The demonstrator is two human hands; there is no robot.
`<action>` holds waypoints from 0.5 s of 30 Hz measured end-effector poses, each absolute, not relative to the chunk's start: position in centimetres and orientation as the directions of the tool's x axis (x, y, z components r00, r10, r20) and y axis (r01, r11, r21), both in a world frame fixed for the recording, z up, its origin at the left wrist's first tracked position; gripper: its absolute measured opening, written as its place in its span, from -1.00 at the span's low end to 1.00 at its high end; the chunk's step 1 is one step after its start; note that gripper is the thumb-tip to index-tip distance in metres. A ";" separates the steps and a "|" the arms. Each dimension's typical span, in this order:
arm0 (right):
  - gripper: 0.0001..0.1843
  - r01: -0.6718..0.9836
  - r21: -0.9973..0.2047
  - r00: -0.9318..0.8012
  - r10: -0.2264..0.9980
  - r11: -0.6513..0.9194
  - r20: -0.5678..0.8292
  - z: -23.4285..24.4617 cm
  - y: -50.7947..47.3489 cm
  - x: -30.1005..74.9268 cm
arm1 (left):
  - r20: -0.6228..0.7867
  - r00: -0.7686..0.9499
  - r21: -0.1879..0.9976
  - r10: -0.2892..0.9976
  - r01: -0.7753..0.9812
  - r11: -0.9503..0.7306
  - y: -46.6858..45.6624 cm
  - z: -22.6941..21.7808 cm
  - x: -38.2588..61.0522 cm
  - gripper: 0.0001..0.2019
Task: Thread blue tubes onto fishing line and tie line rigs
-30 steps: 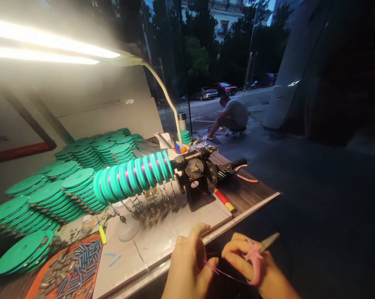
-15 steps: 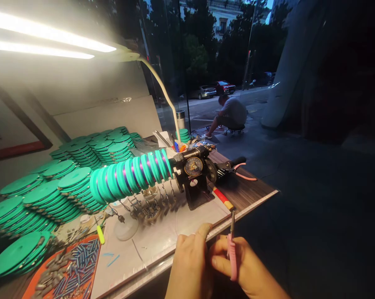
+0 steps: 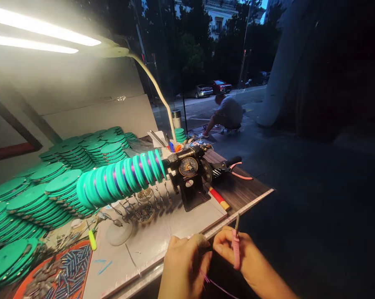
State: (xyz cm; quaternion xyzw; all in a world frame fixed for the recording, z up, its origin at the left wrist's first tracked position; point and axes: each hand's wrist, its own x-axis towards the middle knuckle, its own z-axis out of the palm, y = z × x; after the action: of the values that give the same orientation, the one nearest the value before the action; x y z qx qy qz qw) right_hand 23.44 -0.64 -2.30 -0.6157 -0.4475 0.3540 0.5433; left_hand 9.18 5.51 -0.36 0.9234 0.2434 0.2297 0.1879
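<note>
My left hand [image 3: 183, 263] is closed at the bench's front edge, thumb and fingers pinched together. Purple line [image 3: 210, 281] trails out below its fingers, and a small dark piece shows at the fingertips. Close by on the right, my right hand [image 3: 242, 253] holds pink-handled scissors [image 3: 236, 245] against its fingers, tip upward. Its thumb and forefinger also pinch together near the dark piece; what lies between them is too small to make out. Beyond both hands, a black winding machine [image 3: 189, 182] with a dial carries a row of teal spools [image 3: 122, 180] wound with purple line.
Stacks of teal spools [image 3: 28, 203] fill the bench's left. An orange tray [image 3: 25, 286] holds springs and grey weights. A yellow-handled tool [image 3: 92, 240], a red-and-yellow handle [image 3: 218, 198] and pliers [image 3: 242, 176] lie around. A lamp [image 3: 158, 89] overhangs; a person [image 3: 228, 112] sits outside.
My hands have drawn slightly apart, and the dark piece and trailing purple line now show. The scissors have shifted slightly right. The whole view has moved a little.
</note>
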 end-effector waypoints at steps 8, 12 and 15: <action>-0.87 0.333 -0.942 0.366 0.926 -0.036 0.094 -5.6 -0.7 23.8 | 0.382 0.773 0.257 0.506 0.437 -0.862 6.1 -1.6 10.4 -0.80; -0.83 0.407 -0.913 0.414 0.890 0.006 0.191 -5.9 -0.5 24.5 | 0.467 0.782 0.083 0.413 0.427 -0.901 6.6 -2.2 11.4 -0.73; -0.80 0.486 -0.871 0.483 0.808 0.072 0.336 -5.7 -0.8 24.8 | 0.550 0.736 0.010 0.395 0.467 -0.884 6.6 -2.5 11.9 -0.67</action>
State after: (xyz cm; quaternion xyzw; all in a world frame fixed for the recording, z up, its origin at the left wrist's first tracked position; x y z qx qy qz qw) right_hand 24.82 -0.85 -5.68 -0.6652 -0.4865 0.1472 0.5469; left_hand 11.92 6.57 -2.45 0.9295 0.2319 0.2796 -0.0642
